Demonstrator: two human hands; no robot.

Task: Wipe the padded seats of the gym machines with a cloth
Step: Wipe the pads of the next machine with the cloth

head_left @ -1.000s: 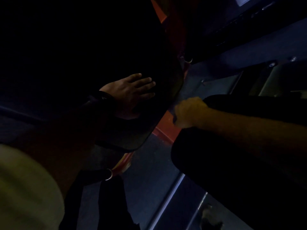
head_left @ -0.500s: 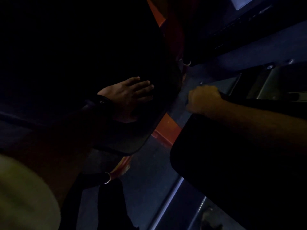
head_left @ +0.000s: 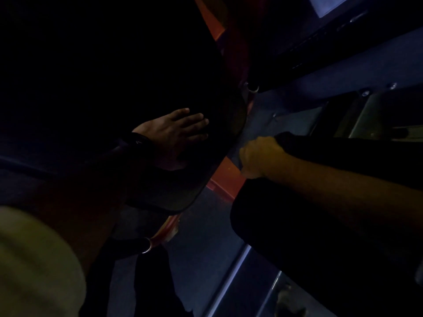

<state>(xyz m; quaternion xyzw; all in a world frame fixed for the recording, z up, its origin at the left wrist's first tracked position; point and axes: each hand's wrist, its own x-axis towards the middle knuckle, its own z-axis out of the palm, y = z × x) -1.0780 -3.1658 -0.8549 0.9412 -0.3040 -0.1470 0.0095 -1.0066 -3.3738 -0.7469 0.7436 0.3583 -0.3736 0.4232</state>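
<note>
Laid left hand (head_left: 176, 133) flat on pad (head_left: 183, 191); curled right hand (head_left: 258, 156) at second pad's (head_left: 297, 236) edge, grasp too dark to tell.

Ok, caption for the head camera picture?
Dim gym: left hand flat on one padded seat, curled right hand at the edge of a second seat.

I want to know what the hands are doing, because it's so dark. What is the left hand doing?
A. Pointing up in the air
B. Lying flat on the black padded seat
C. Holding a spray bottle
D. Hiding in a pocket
B: the left hand lies with its fingers straight and spread on the black padded seat, and it holds nothing.
</note>
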